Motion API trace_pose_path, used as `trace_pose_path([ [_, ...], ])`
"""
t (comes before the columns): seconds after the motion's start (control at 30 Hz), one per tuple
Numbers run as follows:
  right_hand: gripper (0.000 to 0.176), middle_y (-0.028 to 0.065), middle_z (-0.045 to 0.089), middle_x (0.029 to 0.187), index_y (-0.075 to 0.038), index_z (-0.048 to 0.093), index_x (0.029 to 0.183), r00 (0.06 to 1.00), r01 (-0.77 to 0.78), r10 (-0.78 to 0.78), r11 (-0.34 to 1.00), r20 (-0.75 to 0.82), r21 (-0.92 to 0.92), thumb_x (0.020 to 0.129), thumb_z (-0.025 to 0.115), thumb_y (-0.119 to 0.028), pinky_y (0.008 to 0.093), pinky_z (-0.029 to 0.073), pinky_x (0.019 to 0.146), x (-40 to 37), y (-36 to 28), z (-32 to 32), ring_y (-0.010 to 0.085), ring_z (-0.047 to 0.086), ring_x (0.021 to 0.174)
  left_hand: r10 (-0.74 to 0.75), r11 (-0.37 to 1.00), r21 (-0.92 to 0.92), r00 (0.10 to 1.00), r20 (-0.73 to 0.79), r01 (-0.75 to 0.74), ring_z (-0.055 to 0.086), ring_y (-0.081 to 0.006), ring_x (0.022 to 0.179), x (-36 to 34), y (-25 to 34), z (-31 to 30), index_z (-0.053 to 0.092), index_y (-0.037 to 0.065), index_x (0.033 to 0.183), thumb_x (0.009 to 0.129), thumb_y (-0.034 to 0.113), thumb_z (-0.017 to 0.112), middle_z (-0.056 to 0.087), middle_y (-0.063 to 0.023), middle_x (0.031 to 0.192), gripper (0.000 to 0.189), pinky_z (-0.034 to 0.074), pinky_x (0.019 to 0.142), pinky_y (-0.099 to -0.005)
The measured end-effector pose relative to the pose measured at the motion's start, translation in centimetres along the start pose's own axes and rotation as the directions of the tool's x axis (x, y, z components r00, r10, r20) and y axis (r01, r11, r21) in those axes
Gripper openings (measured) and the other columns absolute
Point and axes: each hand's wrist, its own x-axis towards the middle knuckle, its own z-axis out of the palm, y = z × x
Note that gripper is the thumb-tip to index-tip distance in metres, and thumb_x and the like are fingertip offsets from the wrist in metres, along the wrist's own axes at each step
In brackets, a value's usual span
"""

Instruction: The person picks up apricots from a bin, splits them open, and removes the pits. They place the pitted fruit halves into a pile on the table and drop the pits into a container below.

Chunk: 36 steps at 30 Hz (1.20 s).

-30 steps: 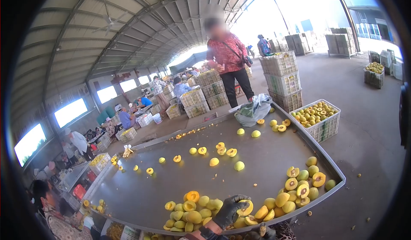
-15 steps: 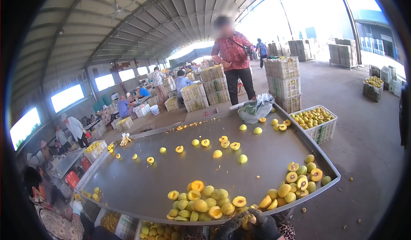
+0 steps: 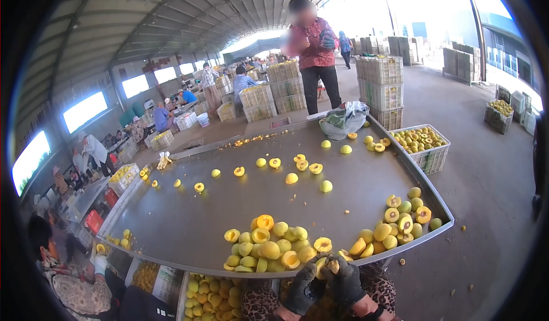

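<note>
At the near edge of a metal table (image 3: 240, 186), my left hand (image 3: 304, 289), in a dark glove, closes around a yellow peach half (image 3: 322, 268). My right hand (image 3: 346, 282), gloved too, meets it there with its fingers pressed on the same fruit; whether they pinch a separate piece is hidden. Just beyond the left hand lies a heap of halved yellow peaches (image 3: 269, 248), some cut side up. Beyond the right hand, more halves (image 3: 405, 225), several with brown pits showing, crowd the table's corner.
Loose halves (image 3: 302, 165) dot the tabletop. A plastic bag (image 3: 345, 121) sits at its far edge. Crates of peaches stand below (image 3: 213, 299) and right (image 3: 430, 159). A person (image 3: 314, 52) stands opposite; another (image 3: 80, 281) sits at left. Stacked crates (image 3: 380, 86) rise behind.
Both hands have come up farther into view, still together on the fruit. The person opposite has raised their arms. The view has tilted slightly downward.
</note>
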Motion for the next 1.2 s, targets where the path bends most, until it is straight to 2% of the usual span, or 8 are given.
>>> trace_pose_path([
  [0.33, 0.017, 0.0136, 0.063, 0.072, -0.006, 0.06, 0.089, 0.981, 0.188, -0.192, 0.959, -0.001, -0.212, 0.084, 0.067, -0.02, 0.0427, 0.051, 0.059, 0.0, 0.0, 0.1, 0.0351, 0.063, 0.063, 0.217, 0.943, 0.26, 0.976, -0.004, -0.209, 0.054, -0.0201, 0.116, 2.5, -0.4, 2.6, 0.044, -0.003, 0.135, 0.102, 0.035, 0.046, 0.053, -0.013, 0.129, 0.051, 0.044, 0.102, -0.0326],
  [0.47, 0.025, 0.0133, 0.065, 0.081, -0.003, 0.061, 0.103, 0.984, -0.159, 0.132, 0.951, 0.119, 0.265, 0.086, 0.071, -0.019, 0.0363, 0.051, 0.068, -1.4, -1.7, -2.0, 0.0265, 0.063, 0.072, 0.234, 0.958, 0.182, 0.971, -0.052, -0.221, 0.06, -0.0227, 0.108, 2.7, 1.5, 2.5, 0.05, 0.0, 0.13, 0.101, 0.032, 0.049, 0.059, -0.0131, 0.12, 0.043, 0.053, 0.092, -0.035],
  [0.57, 0.026, 0.0226, 0.062, 0.1, 0.0, 0.06, 0.106, 0.845, -0.523, 0.455, 0.813, 0.282, 0.255, 0.086, 0.064, -0.015, 0.0397, 0.046, 0.087, -2.6, -1.0, -3.7, 0.0344, 0.057, 0.096, 0.249, 0.965, 0.108, 0.962, -0.112, -0.237, 0.059, -0.0234, 0.111, 2.6, 1.4, 2.3, 0.049, 0.0, 0.131, 0.101, 0.029, 0.047, 0.058, -0.0142, 0.123, 0.042, 0.051, 0.096, -0.0363],
  [0.87, 0.021, 0.0204, 0.06, 0.076, 0.004, 0.061, 0.099, 0.949, -0.308, 0.277, 0.92, 0.152, 0.244, 0.089, 0.063, -0.015, 0.0403, 0.046, 0.066, -0.8, -1.8, -3.3, 0.0326, 0.059, 0.071, 0.241, 0.951, 0.197, 0.97, 0.006, -0.238, 0.055, -0.0228, 0.114, 2.5, 0.4, 4.0, 0.048, -0.001, 0.132, 0.103, 0.027, 0.04, 0.056, -0.0125, 0.123, 0.041, 0.048, 0.1, -0.0366],
  [0.93, 0.021, 0.0209, 0.061, 0.076, 0.004, 0.061, 0.099, 0.961, -0.273, 0.248, 0.919, 0.122, 0.285, 0.089, 0.062, -0.014, 0.0401, 0.047, 0.064, -1.1, -1.1, -2.2, 0.0331, 0.06, 0.069, 0.44, 0.561, 0.731, 0.888, 0.135, -0.389, 0.057, -0.0227, 0.111, 2.8, 0.2, 3.5, 0.05, -0.001, 0.129, 0.102, 0.028, 0.041, 0.057, -0.0121, 0.12, 0.041, 0.049, 0.097, -0.036],
  [0.97, 0.021, 0.0214, 0.062, 0.075, 0.005, 0.06, 0.098, 0.973, -0.231, 0.213, 0.918, 0.091, 0.322, 0.089, 0.062, -0.014, 0.0399, 0.047, 0.062, -1.1, -1.0, -1.8, 0.0336, 0.062, 0.068, 0.443, 0.558, 0.729, 0.885, 0.142, -0.396, 0.057, -0.0227, 0.111, 3.0, 0.4, 3.3, 0.05, -0.001, 0.129, 0.102, 0.028, 0.041, 0.057, -0.0121, 0.12, 0.041, 0.049, 0.097, -0.036],
  [1.03, 0.021, 0.0217, 0.062, 0.075, 0.005, 0.06, 0.098, 0.98, -0.197, 0.191, 0.936, 0.051, 0.291, 0.089, 0.062, -0.014, 0.04, 0.048, 0.062, -1.2, -1.7, -1.3, 0.0338, 0.062, 0.067, 0.262, 0.947, 0.204, 0.964, -0.052, -0.247, 0.058, -0.0276, 0.113, 3.1, 0.7, 2.9, 0.05, -0.001, 0.127, 0.104, 0.028, 0.036, 0.057, -0.0148, 0.122, 0.039, 0.051, 0.098, -0.0396],
  [1.2, 0.019, 0.0244, 0.061, 0.074, 0.002, 0.056, 0.096, 0.993, -0.114, 0.109, 0.987, 0.047, 0.118, 0.091, 0.062, -0.016, 0.0446, 0.046, 0.058, -1.0, -1.7, -0.9, 0.0423, 0.061, 0.069, 0.24, 0.967, 0.097, 0.97, -0.046, -0.235, 0.061, -0.026, 0.106, 4.0, 0.2, 1.5, 0.052, 0.0, 0.124, 0.104, 0.032, 0.039, 0.06, -0.0124, 0.117, 0.04, 0.053, 0.091, -0.0391],
])
